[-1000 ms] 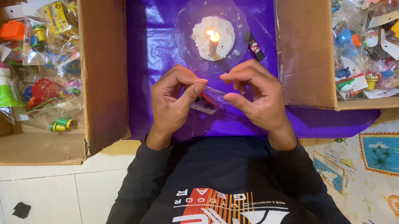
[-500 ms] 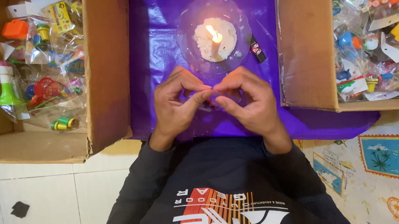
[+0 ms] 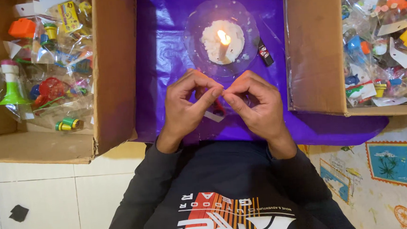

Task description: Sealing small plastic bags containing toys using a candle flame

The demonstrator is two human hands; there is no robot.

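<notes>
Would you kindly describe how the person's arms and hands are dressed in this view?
Both hands, the left hand and right hand, are bare, with no gloves visible. Each arm wears a long dark sleeve reaching the wrist, part of a dark top with orange and white printing on the chest.

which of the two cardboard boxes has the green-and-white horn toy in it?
The left box, beside the left hand. The bagged horn toy lies at its left edge. The right box holds bagged toys too, but no such horn shows there.
</notes>
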